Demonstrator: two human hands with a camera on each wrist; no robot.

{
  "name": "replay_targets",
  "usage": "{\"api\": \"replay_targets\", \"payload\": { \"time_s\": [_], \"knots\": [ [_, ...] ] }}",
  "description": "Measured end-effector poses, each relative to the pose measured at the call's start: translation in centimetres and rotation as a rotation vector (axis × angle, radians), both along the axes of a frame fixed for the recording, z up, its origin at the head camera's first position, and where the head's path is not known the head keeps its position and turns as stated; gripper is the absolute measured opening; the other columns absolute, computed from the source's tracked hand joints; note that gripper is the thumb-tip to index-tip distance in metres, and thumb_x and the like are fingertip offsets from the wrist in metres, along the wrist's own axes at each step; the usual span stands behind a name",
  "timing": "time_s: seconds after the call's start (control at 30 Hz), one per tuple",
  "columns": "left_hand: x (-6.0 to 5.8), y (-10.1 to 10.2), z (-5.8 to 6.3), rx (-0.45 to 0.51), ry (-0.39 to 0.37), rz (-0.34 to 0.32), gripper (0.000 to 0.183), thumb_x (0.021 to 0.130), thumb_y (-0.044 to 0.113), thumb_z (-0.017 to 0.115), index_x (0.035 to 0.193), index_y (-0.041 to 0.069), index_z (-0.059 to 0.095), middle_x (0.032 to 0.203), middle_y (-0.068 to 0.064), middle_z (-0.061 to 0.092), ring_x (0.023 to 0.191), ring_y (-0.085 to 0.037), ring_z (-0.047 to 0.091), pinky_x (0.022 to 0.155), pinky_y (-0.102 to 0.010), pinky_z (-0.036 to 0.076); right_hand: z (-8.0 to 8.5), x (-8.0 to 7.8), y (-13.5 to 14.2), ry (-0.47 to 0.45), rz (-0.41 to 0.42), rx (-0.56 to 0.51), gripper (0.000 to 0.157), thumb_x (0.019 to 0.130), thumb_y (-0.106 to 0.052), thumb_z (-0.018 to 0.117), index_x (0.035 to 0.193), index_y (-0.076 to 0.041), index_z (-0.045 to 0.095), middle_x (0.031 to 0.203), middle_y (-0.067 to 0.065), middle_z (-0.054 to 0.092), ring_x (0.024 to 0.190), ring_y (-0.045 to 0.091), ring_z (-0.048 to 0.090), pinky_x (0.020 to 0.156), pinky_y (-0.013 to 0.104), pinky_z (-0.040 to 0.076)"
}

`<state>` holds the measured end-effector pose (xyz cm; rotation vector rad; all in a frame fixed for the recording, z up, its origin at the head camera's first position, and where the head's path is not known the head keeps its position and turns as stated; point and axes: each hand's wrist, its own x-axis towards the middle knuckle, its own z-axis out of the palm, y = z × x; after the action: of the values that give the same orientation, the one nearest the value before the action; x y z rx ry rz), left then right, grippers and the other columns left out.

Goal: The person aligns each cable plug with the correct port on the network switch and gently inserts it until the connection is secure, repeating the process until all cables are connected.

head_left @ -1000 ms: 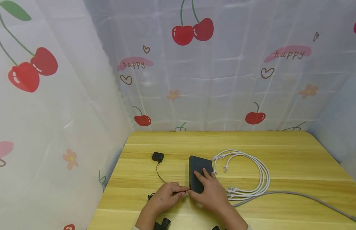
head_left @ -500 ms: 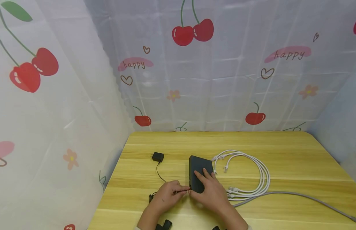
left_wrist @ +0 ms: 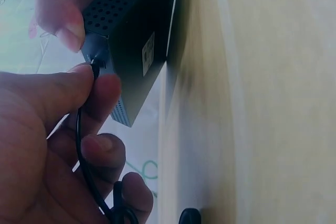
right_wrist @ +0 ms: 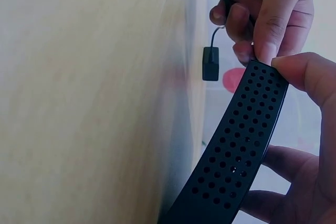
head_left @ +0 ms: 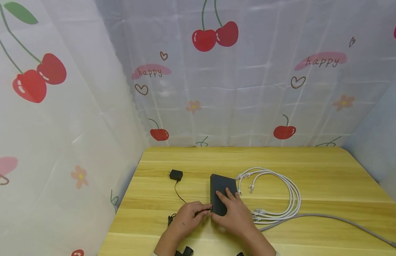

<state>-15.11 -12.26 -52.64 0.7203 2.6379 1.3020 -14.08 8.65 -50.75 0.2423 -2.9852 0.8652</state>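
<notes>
In the head view my left hand (head_left: 189, 217) is at the near left corner of a black box with vent holes (head_left: 218, 183), which looks like a network switch. In the left wrist view, thumb and forefinger pinch a thin black power plug (left_wrist: 95, 70) right at a socket in the box's end face. Its cord (left_wrist: 80, 135) runs down across the palm. My right hand (head_left: 233, 213) holds the box, thumb at its near corner and fingers spread over its top. The box is tilted, its labelled underside showing beside the table in the left wrist view.
A black power adapter (head_left: 176, 175) lies to the left, its cord leading toward my left hand. Right of the box lie looped white network cables (head_left: 292, 193) and a grey cable (head_left: 332, 217). The wooden table (head_left: 338, 177) meets a cherry-print curtain (head_left: 242, 92) at the back.
My left hand has shifted slightly up and right along the box's left side, with the plug between its fingers. My right hand and the box stay almost still.
</notes>
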Motion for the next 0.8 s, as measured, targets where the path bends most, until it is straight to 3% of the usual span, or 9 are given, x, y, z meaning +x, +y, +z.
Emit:
{"api": "replay_targets", "payload": {
  "time_s": [0.2,0.33,0.43,0.8],
  "knots": [
    [-0.05,0.03,0.03,-0.035,0.009,0.010,0.026,0.097,0.023,0.064,0.122,0.026,0.074,0.094,0.011,0.071,0.063,0.000,0.053,0.058,-0.020,0.045,0.10,0.02,-0.11,-0.014,0.003,0.016,0.078,0.076,-0.062,0.075,0.143,-0.027,0.057,0.153,0.018,0.044,0.136,0.055,0.037,0.089,0.068,0.046],
    [-0.05,0.15,0.20,-0.091,0.037,0.039,0.026,0.097,0.025,0.064,0.122,0.025,0.073,0.107,0.012,0.072,0.087,-0.001,0.065,0.070,-0.023,0.052,0.05,0.00,-0.25,-0.017,0.001,0.026,0.078,0.076,-0.063,0.074,0.143,-0.027,0.057,0.153,0.017,0.044,0.137,0.055,0.037,0.087,0.067,0.047],
    [-0.04,0.32,0.29,-0.122,0.053,0.068,0.024,0.098,0.026,0.064,0.119,0.023,0.074,0.112,0.011,0.072,0.102,-0.005,0.066,0.079,-0.025,0.054,-0.03,0.02,-0.38,-0.010,0.001,0.035,0.077,0.076,-0.062,0.074,0.143,-0.028,0.057,0.153,0.017,0.044,0.136,0.054,0.038,0.084,0.065,0.050],
    [0.15,0.56,0.42,-0.206,0.104,0.059,0.018,0.094,0.023,0.070,0.109,0.022,0.078,0.104,0.010,0.074,0.091,-0.002,0.067,0.069,-0.023,0.052,-0.31,0.11,-0.70,0.013,-0.003,0.091,0.076,0.073,-0.063,0.075,0.140,-0.030,0.060,0.152,0.014,0.046,0.137,0.052,0.039,0.075,0.061,0.053]
  ]
}}
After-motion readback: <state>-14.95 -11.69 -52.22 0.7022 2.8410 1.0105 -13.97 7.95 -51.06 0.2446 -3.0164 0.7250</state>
